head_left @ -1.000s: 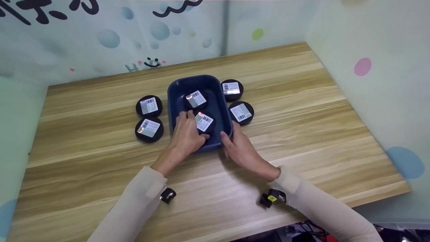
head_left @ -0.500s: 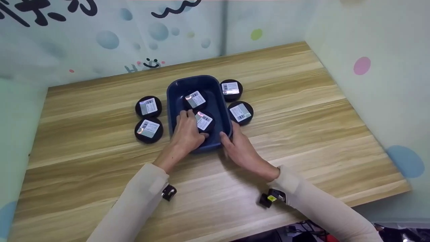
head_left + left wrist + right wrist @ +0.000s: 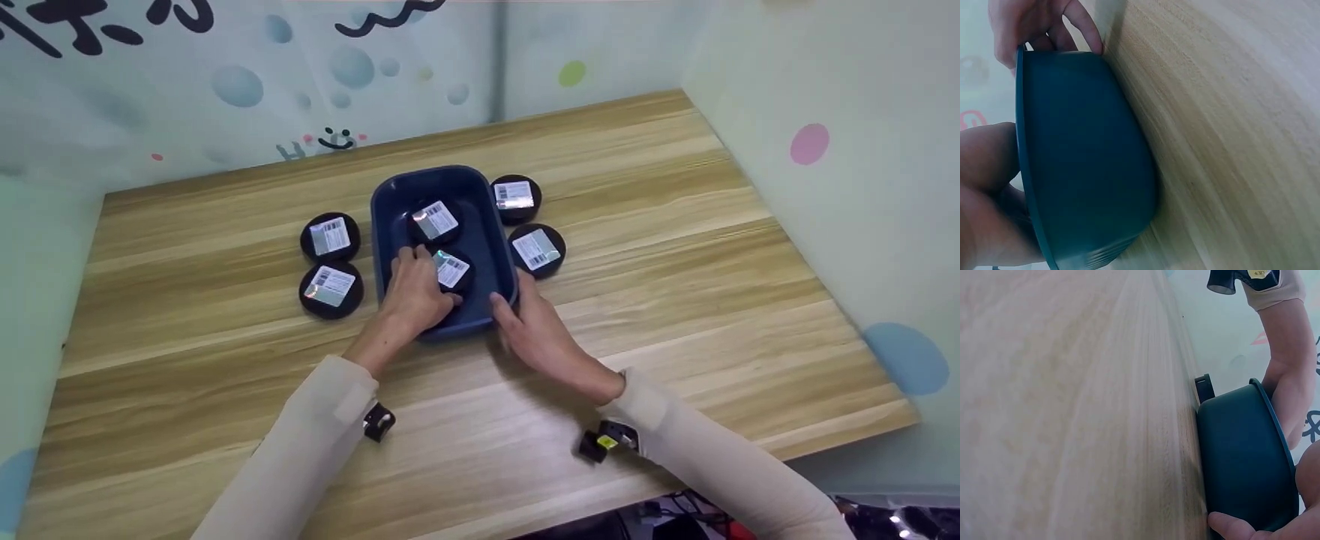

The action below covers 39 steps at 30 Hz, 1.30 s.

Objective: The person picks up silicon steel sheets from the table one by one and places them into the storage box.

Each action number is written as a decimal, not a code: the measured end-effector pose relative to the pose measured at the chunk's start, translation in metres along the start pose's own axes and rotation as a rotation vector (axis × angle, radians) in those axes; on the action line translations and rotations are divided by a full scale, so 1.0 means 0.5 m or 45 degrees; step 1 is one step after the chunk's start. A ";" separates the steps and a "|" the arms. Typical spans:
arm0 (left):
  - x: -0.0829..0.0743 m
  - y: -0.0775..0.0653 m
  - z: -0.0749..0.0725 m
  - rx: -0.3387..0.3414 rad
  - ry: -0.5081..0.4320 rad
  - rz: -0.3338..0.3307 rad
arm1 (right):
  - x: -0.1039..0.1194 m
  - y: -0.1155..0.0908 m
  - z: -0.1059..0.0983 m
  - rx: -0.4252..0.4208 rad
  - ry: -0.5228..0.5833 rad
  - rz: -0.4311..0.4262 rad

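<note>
A dark blue tray (image 3: 480, 300) stands on the wooden table, holding two round black containers with white barcode labels. My left hand (image 3: 414, 294) reaches inside and grips the nearer round black container (image 3: 452, 271), thumb on the near side and fingers over its left. Just behind that one lies the other labelled container (image 3: 435, 222). At the tray's near right corner, my right hand (image 3: 546, 334) holds the wall, thumb at the rim and fingers along the outside. In the left wrist view, the tray wall (image 3: 1084, 146) hides the containers inside.
Left of the tray, two matching black containers (image 3: 331, 289) sit one behind the other. Two more (image 3: 537, 250) are close against its right side. A patterned wall (image 3: 420, 97) borders the table (image 3: 712, 315) at the back, another (image 3: 840, 195) at the right.
The gripped black container has slid slightly left and back inside the tray, along with my left hand. My right hand keeps its hold on the tray corner.
</note>
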State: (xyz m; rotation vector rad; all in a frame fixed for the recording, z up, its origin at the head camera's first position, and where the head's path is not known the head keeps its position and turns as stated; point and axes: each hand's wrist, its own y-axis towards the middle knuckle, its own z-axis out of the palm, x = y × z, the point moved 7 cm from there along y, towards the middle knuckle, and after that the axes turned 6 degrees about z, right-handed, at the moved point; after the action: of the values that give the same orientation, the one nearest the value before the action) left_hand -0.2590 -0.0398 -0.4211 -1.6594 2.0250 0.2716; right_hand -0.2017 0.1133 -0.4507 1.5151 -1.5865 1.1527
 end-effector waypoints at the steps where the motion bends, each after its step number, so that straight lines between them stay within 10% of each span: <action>1: 0.001 0.000 0.001 0.002 0.000 -0.005 | 0.000 0.000 0.000 -0.001 -0.002 0.002; 24: 0.023 0.002 0.010 0.026 0.010 -0.105 | 0.002 0.002 0.008 -0.025 -0.050 -0.007; 39: -0.008 -0.029 -0.037 -0.173 -0.127 0.154 | -0.002 0.001 0.000 -0.028 -0.011 0.006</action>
State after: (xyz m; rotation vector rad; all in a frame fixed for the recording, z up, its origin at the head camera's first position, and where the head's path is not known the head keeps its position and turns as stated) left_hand -0.2494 -0.0479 -0.4011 -1.5706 2.0742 0.5350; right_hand -0.2021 0.1136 -0.4516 1.5048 -1.6038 1.1295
